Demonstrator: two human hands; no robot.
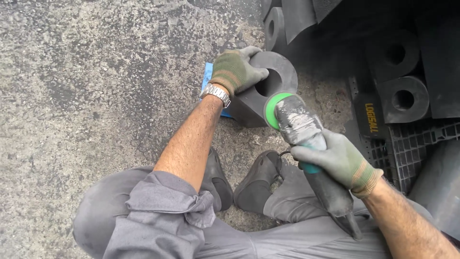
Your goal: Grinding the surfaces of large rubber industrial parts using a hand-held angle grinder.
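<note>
A: What is the person working on?

B: A dark grey rubber block (268,86) with a rounded top and a round hole through it. It stands on the ground just above the middle of the view, with a blue sheet (207,76) showing behind it at nine o'clock.

A: And the hands?

B: The left hand (235,71), in a green knit glove, is clenched over the block's upper left edge, fingers wrapped onto its face. The right hand (341,163), gloved the same way, has its grip closed around the body of a power grinder (306,139). The tool's green-rimmed disc (274,109) meets the block's lower right edge, at about five o'clock from the hole.

A: What does the ground look like?

B: Rough, speckled grey concrete (96,96), dusty and stained dark in patches. The person crouches on it in grey trousers and dark shoes (256,180).

A: Anything around?

B: At two o'clock, more blocks with holes (403,98) are stacked in shadow, above a black grid pallet (412,144).
</note>
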